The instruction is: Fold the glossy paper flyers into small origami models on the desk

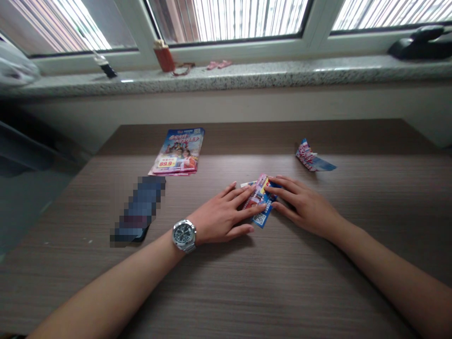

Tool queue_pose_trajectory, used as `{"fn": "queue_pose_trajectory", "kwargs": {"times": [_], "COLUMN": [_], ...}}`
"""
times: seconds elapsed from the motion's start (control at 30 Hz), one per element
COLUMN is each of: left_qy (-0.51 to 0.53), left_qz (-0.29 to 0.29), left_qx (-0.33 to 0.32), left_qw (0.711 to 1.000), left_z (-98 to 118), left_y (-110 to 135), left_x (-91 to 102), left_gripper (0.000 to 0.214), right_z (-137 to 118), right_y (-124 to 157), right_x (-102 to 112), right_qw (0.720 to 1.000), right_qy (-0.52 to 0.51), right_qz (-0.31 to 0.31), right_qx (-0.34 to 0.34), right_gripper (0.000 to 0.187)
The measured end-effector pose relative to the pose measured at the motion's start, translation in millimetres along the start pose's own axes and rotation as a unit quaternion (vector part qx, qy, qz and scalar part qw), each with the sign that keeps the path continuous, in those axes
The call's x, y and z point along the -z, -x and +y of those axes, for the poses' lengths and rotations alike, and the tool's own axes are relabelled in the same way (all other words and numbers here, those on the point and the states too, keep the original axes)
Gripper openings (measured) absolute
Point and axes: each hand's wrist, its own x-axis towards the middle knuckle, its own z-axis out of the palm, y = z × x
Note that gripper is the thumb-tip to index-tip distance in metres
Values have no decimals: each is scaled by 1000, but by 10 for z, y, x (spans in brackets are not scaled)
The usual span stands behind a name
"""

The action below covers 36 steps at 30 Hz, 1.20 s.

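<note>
A small folded colourful leaflet [262, 203] with a QR code lies on the wooden table [247, 282] in front of me. My left hand [222, 216], with a metal watch on its wrist, lies flat with fingers stretched out, pressing the leaflet's left side. My right hand [303, 205] rests flat on its right side, fingers extended onto the paper. Neither hand lifts it.
A stack of unfolded flyers [178, 151] lies at the back left of the table. A folded paper piece [312, 157] sits at the back right. A dark phone [139, 212] lies left of my left hand. The stone windowsill [247, 73] carries a red cup [163, 56] and small items.
</note>
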Motion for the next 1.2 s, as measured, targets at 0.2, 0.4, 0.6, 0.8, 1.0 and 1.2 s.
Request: {"fn": "queue_pose_trajectory", "kwargs": {"times": [0.2,0.4,0.6,0.8,1.0,1.2], "left_qy": [-9,-29,-20,-29,-33,-20], "left_qz": [29,67,97,105,120,108], "left_qx": [26,84,101,100,85,82], "left_qw": [999,994,990,989,989,991], "left_z": [-2,-2,-22,-41,-36,-28], "left_y": [-32,-54,-58,-60,-56,-53], "left_x": [3,-4,-23,-48,-29,-3], "left_gripper": [58,61,54,48,39,43], "right_z": [20,-11,-15,-4,7,4], "right_y": [4,26,27,18,16,32], "right_x": [3,59,64,52,39,25], "right_qw": [1000,999,998,998,997,997], "right_qy": [-2,9,-7,-35,-53,-42], "right_qz": [15,27,42,29,30,31], "right_qx": [17,33,36,45,55,60], "right_gripper": [44,37,33,36,34,29]}}
